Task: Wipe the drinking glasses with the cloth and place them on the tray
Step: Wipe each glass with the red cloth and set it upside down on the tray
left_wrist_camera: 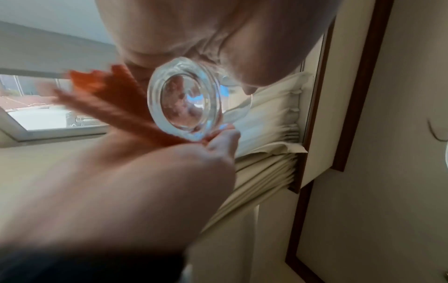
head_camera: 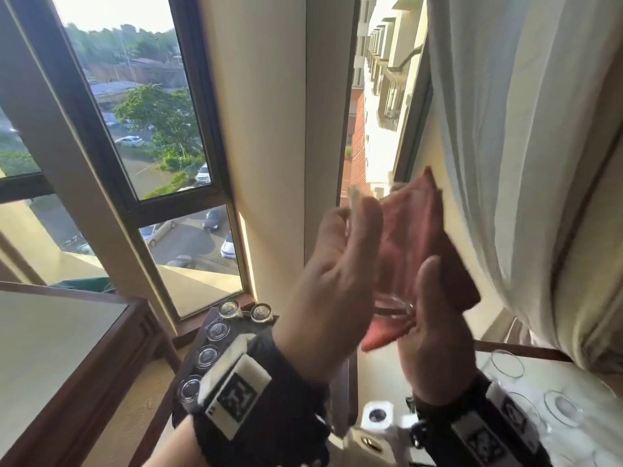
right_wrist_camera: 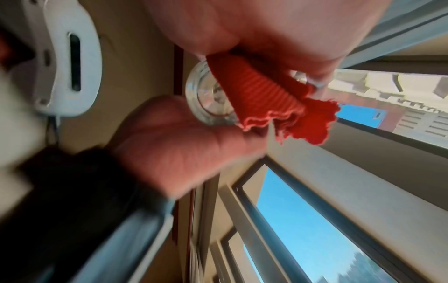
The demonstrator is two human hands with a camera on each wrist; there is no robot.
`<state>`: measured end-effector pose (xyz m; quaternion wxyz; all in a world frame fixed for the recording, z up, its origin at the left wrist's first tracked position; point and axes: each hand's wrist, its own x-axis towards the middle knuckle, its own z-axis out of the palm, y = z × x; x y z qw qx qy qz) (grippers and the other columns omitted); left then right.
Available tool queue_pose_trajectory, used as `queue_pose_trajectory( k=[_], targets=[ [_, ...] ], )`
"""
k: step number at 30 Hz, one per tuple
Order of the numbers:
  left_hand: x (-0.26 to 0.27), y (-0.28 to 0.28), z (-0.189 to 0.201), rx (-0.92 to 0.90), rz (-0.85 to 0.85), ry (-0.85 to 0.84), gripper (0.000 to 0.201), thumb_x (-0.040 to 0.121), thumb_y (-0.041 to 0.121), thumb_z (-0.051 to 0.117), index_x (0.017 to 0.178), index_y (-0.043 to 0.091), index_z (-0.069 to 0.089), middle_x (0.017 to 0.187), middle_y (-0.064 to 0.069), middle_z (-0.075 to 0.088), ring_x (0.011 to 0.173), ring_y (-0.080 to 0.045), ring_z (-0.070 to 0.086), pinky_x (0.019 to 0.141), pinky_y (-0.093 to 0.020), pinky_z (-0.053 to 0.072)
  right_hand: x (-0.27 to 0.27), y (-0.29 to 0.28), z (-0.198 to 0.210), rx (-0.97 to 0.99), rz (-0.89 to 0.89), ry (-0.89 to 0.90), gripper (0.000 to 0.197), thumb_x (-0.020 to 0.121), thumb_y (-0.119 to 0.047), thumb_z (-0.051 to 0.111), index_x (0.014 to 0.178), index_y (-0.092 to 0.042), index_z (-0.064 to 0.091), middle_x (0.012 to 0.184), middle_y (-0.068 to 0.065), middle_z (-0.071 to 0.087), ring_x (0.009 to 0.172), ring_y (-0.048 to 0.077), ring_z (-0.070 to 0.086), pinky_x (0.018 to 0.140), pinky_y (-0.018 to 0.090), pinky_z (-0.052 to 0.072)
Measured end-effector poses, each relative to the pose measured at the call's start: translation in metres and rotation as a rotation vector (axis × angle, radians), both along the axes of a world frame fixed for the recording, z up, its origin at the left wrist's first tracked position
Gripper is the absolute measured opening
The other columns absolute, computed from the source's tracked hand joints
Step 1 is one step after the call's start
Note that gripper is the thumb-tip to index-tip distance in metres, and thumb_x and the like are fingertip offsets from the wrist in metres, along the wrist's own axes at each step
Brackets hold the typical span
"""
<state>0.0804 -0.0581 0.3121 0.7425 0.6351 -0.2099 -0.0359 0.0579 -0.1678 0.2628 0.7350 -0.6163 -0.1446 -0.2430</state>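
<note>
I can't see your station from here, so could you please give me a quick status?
Left hand grips the glass. Right hand rubs the red cloth over it. Five glasses on the tray. Nothing in the way.

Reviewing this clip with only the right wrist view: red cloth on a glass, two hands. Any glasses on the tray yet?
Observer: Yes. The head view shows at least five tray glasses standing on the dark tray, lower left.
Operator: Any left to wipe?
Observer: Several table glasses stand on the pale table, lower right.
Operator: Who holds the glass?
Observer: In the left wrist view, the left hand grips the held glass; the right hand holds the cloth.
</note>
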Motion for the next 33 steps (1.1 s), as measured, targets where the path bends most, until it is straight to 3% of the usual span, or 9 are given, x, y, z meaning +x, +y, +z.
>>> queue_pose_trajectory(
  k=[4, 7, 10, 13, 18, 22, 27, 30, 33],
  targets=[
    [-0.002, -0.010, -0.001, 0.024, 0.093, 0.054, 0.058, 0.105, 0.062, 0.024, 0.128, 0.022, 0.060, 0.094, 0.006, 0.075, 0.091, -0.011, 0.072, 0.081, -0.033, 0.061, -0.003, -0.002, 0.018, -0.083, -0.066, 0.016, 0.071, 0.077, -0.083, 0.051, 0.116, -0.026, 0.069, 0.099, -0.020, 0.076, 0.090, -0.006, 0.070, 0.076, 0.021, 0.055],
    [0.005, -0.001, 0.017, -0.118, 0.185, 0.169, 0.066, 0.113, 0.055, 0.016, 0.143, 0.014, 0.059, 0.141, -0.021, 0.065, 0.137, -0.036, 0.058, 0.114, -0.053, 0.044, -0.014, 0.005, -0.006, -0.264, 0.068, -0.166, 0.053, 0.099, -0.063, 0.041, 0.142, -0.035, 0.056, 0.150, -0.018, 0.050, 0.139, 0.005, 0.045, 0.108, 0.031, 0.044],
    [0.014, 0.008, 0.018, -0.076, 0.173, 0.187, 0.066, 0.080, 0.088, 0.051, 0.106, 0.030, 0.066, 0.101, -0.003, 0.079, 0.100, -0.020, 0.076, 0.092, -0.044, 0.055, -0.018, 0.008, -0.014, -0.195, 0.132, -0.056, 0.057, 0.094, -0.069, 0.047, 0.143, -0.041, 0.052, 0.143, -0.011, 0.058, 0.133, 0.018, 0.053, 0.107, 0.052, 0.047],
    [0.002, 0.000, 0.006, -0.032, 0.085, 0.169, 0.065, 0.078, 0.061, 0.072, 0.115, 0.008, 0.059, 0.084, -0.002, 0.075, 0.071, -0.012, 0.075, 0.064, -0.025, 0.061, -0.011, 0.004, 0.006, -0.067, 0.039, 0.045, 0.040, 0.084, -0.078, 0.050, 0.111, -0.054, 0.069, 0.090, 0.008, 0.076, 0.081, 0.031, 0.072, 0.066, 0.049, 0.061],
    [-0.010, -0.011, -0.009, 0.010, 0.018, 0.067, 0.054, 0.094, 0.067, 0.053, 0.117, 0.019, 0.064, 0.097, 0.006, 0.074, 0.079, 0.003, 0.070, 0.070, -0.008, 0.052, -0.010, -0.007, 0.016, -0.151, -0.173, -0.023, 0.073, 0.086, -0.079, 0.048, 0.118, -0.016, 0.068, 0.087, 0.005, 0.076, 0.077, 0.009, 0.072, 0.062, 0.022, 0.055],
    [-0.001, 0.002, 0.010, -0.128, 0.058, 0.076, 0.056, 0.088, 0.065, 0.047, 0.109, 0.018, 0.068, 0.083, 0.003, 0.077, 0.062, 0.001, 0.065, 0.056, -0.012, 0.053, -0.024, 0.008, -0.010, -0.173, -0.001, -0.090, 0.047, 0.096, -0.064, 0.048, 0.135, -0.040, 0.061, 0.139, 0.018, 0.060, 0.121, 0.004, 0.063, 0.092, 0.014, 0.052],
    [-0.017, -0.010, 0.002, -0.014, -0.008, 0.041, 0.067, 0.095, 0.062, 0.046, 0.124, 0.002, 0.055, 0.077, 0.008, 0.070, 0.064, -0.002, 0.067, 0.064, -0.015, 0.056, -0.018, -0.001, 0.023, -0.022, -0.069, 0.033, 0.039, 0.085, -0.068, 0.047, 0.101, -0.041, 0.070, 0.075, 0.002, 0.076, 0.057, 0.011, 0.070, 0.051, 0.025, 0.057],
    [-0.013, -0.013, -0.003, 0.027, 0.064, 0.045, 0.065, 0.097, 0.068, 0.041, 0.128, 0.013, 0.058, 0.088, 0.020, 0.071, 0.075, 0.008, 0.067, 0.072, -0.016, 0.055, -0.022, -0.001, 0.032, -0.034, -0.147, -0.072, 0.046, 0.084, -0.076, 0.052, 0.100, -0.039, 0.075, 0.086, 0.007, 0.075, 0.065, 0.018, 0.068, 0.061, 0.021, 0.057],
    [-0.002, -0.004, 0.009, -0.019, 0.120, 0.051, 0.073, 0.097, 0.076, 0.038, 0.132, 0.016, 0.061, 0.119, -0.005, 0.072, 0.109, -0.014, 0.072, 0.096, -0.039, 0.057, -0.030, 0.008, 0.001, -0.264, -0.087, -0.166, 0.046, 0.101, -0.062, 0.040, 0.127, -0.036, 0.068, 0.131, -0.006, 0.068, 0.118, 0.033, 0.064, 0.100, 0.022, 0.049]
  ],
)
